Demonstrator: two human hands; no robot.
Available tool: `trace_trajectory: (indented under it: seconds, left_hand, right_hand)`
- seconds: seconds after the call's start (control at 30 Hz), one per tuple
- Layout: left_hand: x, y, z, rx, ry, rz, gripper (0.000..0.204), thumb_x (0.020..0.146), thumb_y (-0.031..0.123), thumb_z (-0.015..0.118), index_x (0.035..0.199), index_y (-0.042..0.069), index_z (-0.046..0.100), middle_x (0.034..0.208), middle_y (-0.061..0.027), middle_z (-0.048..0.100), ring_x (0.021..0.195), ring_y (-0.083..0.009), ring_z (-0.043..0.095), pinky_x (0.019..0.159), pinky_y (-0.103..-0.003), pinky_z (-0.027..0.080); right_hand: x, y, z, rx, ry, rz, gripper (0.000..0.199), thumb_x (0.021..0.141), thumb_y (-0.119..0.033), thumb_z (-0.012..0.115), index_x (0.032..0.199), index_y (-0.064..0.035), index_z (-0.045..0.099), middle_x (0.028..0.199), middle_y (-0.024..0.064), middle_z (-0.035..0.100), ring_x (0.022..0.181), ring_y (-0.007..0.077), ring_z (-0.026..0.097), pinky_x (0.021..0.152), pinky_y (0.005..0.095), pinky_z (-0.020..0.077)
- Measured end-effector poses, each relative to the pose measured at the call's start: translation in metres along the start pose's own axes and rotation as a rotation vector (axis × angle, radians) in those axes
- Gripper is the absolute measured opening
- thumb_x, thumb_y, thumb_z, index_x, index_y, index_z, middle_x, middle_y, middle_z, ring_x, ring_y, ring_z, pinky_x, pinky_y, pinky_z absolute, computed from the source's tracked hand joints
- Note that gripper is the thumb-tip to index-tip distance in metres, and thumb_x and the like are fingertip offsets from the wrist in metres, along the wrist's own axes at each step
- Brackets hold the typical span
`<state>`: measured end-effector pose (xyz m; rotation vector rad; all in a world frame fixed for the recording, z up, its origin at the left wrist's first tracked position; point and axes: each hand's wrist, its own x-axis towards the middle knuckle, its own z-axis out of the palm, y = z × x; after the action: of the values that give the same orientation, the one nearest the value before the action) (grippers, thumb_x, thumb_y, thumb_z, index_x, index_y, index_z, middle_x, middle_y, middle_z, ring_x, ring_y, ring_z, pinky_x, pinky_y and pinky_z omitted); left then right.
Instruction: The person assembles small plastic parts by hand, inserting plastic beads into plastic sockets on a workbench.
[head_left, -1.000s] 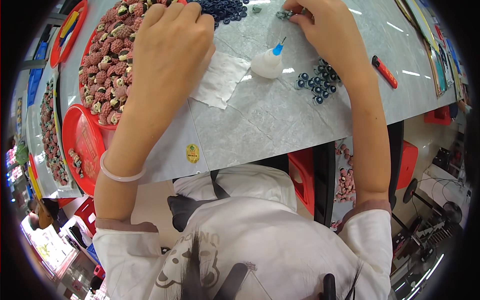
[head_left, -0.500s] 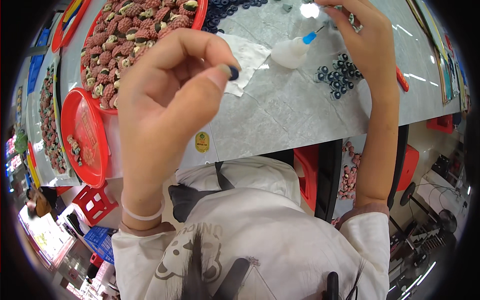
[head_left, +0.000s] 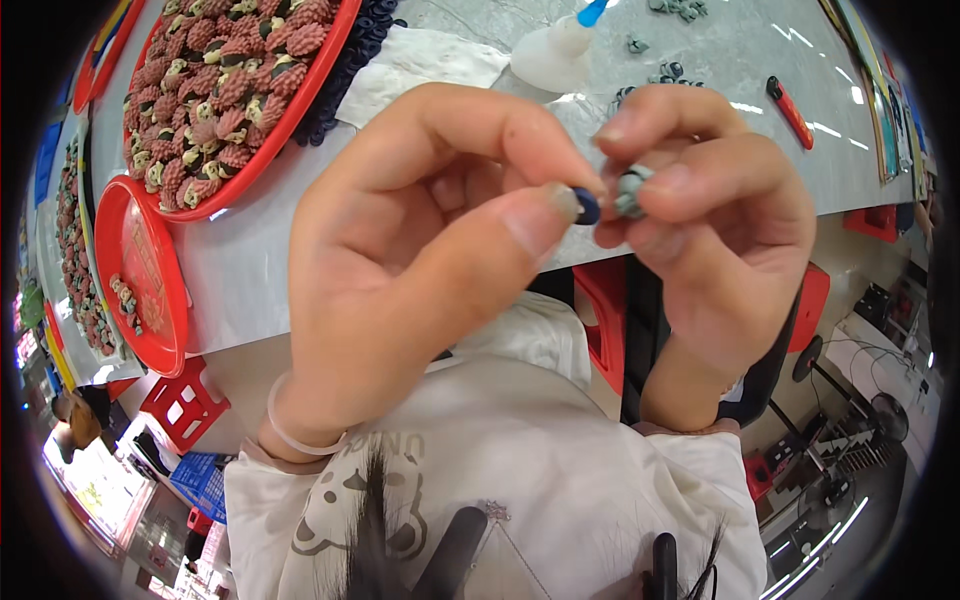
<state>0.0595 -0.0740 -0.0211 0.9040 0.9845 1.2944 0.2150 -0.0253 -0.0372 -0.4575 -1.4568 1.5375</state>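
Note:
My left hand (head_left: 420, 230) pinches a small dark blue round piece (head_left: 586, 206) between thumb and forefinger. Just right of it, my right hand (head_left: 725, 205) is closed on a small grey-green figurine piece (head_left: 632, 190), gripped between thumb and fingers. The two pieces are very close together, over the table's front part; whether they touch I cannot tell. Beyond my hands stands a white squeeze bottle (head_left: 548, 65) with a blue tip. Several small dark-and-pale pieces (head_left: 672, 72) lie behind my right hand, partly hidden by it.
A large red tray (head_left: 268, 150) heaped with pink figurines stands at the left. Nearer is a red plate (head_left: 150, 330) with a few small pieces. Dark blue rings (head_left: 345, 70), a white cloth (head_left: 420, 65), grey-green pieces (head_left: 680, 9) and a red-handled tool (head_left: 792, 113) lie on the grey table.
My right hand has come back from the far side, near the bottle, toward my left hand, and now shows a grey-green piece. My left hand has moved right with the blue piece.

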Motion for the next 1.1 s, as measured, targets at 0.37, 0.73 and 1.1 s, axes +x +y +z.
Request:
trace_trajectory:
  seconds: [0.37, 0.73, 1.1]
  left_hand:
    - [-0.005, 0.001, 0.000, 0.213, -0.036, 0.151, 0.017, 0.077, 0.012, 0.050, 0.090, 0.002, 0.047, 0.082, -0.0063, 0.046, 0.067, -0.0085, 0.041, 0.061, -0.019, 0.034]
    - [0.002, -0.006, -0.016, 0.980, -0.071, 0.956, 0.019, 0.071, -0.002, 0.053, 0.090, -0.001, 0.048, 0.081, -0.0130, 0.049, 0.061, -0.0173, 0.050, 0.049, -0.025, 0.039]
    - [-0.001, 0.000, -0.025, 1.052, -0.212, 0.974, 0.020, 0.075, 0.008, 0.060, 0.088, -0.004, 0.050, 0.079, -0.0149, 0.051, 0.058, -0.0173, 0.049, 0.048, -0.028, 0.037]
  right_hand:
    - [-0.006, 0.005, 0.015, -0.098, 0.113, -0.133, 0.025, 0.067, 0.006, 0.062, 0.089, 0.0018, 0.052, 0.091, 0.0186, 0.053, 0.079, 0.0197, 0.054, 0.070, 0.0247, 0.0468]
    - [-0.012, 0.009, 0.023, 0.097, 0.171, -0.099, 0.026, 0.068, 0.007, 0.062, 0.089, 0.0003, 0.049, 0.093, 0.0198, 0.052, 0.080, 0.0203, 0.055, 0.069, 0.0250, 0.0482]
    - [-0.016, 0.011, 0.029, -0.036, 0.189, -0.184, 0.021, 0.067, 0.006, 0.064, 0.083, -0.0016, 0.053, 0.090, 0.0169, 0.051, 0.077, 0.0209, 0.057, 0.061, 0.0233, 0.0521]
